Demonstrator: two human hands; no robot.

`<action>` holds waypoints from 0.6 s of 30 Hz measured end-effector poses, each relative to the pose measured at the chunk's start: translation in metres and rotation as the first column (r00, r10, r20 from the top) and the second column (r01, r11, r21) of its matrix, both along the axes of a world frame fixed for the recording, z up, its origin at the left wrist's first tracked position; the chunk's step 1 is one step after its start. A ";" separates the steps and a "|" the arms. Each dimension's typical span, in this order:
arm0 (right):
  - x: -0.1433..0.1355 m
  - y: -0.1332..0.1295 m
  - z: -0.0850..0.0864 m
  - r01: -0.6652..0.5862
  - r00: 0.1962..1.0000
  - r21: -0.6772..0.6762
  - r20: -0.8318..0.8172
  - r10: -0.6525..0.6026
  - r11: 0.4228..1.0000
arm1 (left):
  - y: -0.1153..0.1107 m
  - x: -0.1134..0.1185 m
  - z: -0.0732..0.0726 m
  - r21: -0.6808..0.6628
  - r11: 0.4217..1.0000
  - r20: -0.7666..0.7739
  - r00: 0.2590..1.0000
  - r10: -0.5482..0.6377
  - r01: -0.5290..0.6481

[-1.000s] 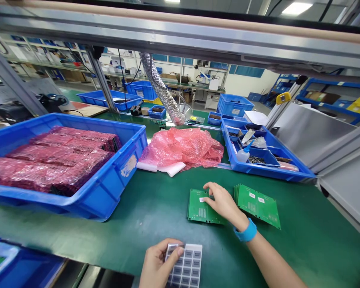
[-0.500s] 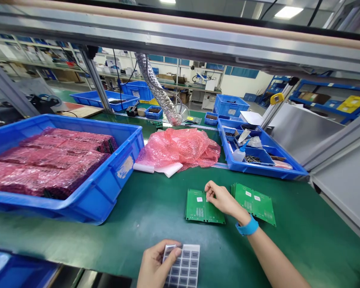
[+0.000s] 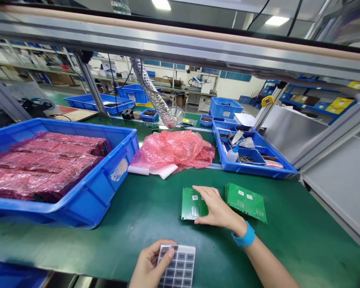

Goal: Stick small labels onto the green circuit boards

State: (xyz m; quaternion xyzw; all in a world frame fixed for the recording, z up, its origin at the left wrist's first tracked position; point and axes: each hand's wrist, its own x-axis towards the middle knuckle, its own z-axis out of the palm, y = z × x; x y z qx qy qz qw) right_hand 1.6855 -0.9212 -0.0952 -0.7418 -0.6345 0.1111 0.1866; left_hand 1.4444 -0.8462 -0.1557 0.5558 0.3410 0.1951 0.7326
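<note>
Big blue crate (image 3: 87,192) of pink-wrapped packs left of the circuit board (image 3: 190,204), board flat on green mat, long axis toward the far tray, right hand (image 3: 214,208) spread flat on it, left hand (image 3: 148,268) pinching label sheet (image 3: 178,268) nearer than board.

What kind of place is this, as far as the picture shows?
Most likely an electronics assembly workshop. Green circuit boards lie on a green workbench, a blue bin holds packs in pink bubble wrap, and the left hand holds a label sheet.
</note>
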 end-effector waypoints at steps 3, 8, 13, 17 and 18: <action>0.022 -0.027 0.021 0.106 0.992 0.049 0.067 -0.109 0.993 | -0.001 -0.001 0.004 -0.111 0.993 0.031 0.999 -0.033 0.036; 0.081 -0.086 0.021 0.394 0.910 -0.083 0.176 -0.376 0.915 | -0.006 -0.002 0.005 -0.187 0.977 0.114 0.990 -0.080 0.101; 0.051 -0.083 0.011 0.360 0.929 0.059 0.072 -0.363 0.931 | -0.016 0.004 0.005 -0.192 0.976 0.161 0.984 -0.074 0.105; -0.039 -0.051 0.018 0.034 0.981 0.185 -0.193 0.003 0.982 | -0.022 0.009 0.008 -0.185 0.975 0.207 0.974 -0.087 0.126; -0.058 -0.044 0.017 -0.023 0.976 0.175 -0.211 0.061 0.984 | -0.022 0.010 0.009 -0.174 0.974 0.229 0.968 -0.101 0.143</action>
